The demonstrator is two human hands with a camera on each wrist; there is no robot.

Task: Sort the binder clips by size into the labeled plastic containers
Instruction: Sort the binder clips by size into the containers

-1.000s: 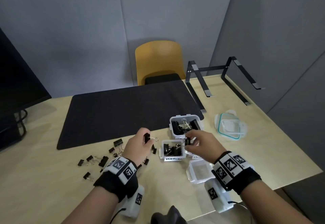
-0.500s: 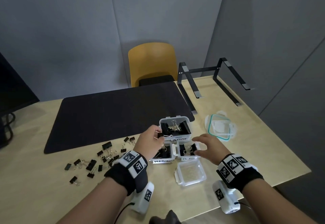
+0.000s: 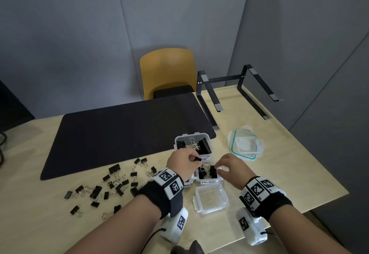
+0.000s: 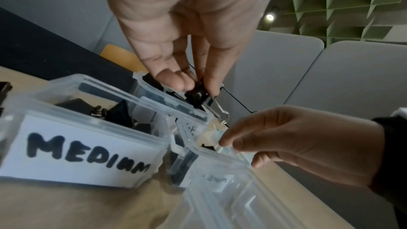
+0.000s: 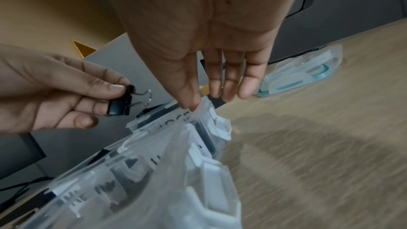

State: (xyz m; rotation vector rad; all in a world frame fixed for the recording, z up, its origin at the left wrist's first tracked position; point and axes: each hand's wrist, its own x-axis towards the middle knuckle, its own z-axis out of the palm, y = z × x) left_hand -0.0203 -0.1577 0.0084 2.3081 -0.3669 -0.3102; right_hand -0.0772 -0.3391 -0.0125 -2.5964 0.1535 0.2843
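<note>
My left hand [image 3: 192,159] pinches a small black binder clip [image 3: 197,159] between thumb and fingers, just above the gap between the large container [image 3: 207,140] and the right medium container [image 3: 208,182]. The same clip [image 4: 197,96] shows in the left wrist view, its wire handle hanging down, and again as a clip [image 5: 120,106] in the right wrist view. My right hand [image 3: 219,169] holds nothing; its straight fingertips [image 5: 190,107] touch the medium container's right rim. A second container labelled MEDIUM [image 4: 83,151] sits under my left wrist. Both medium boxes and the large one hold clips.
Several loose clips [image 3: 111,184] lie scattered on the table left of the containers. An empty clear container [image 3: 211,206] stands nearest me. A teal-sealed lid [image 3: 233,144] lies to the right, a black mat [image 3: 119,134] behind, and a laptop stand [image 3: 209,102] at the back right.
My left hand carried its clip rightward from beside the pile to over the containers. My right hand let go of its clip and drew back to the medium container's rim.
</note>
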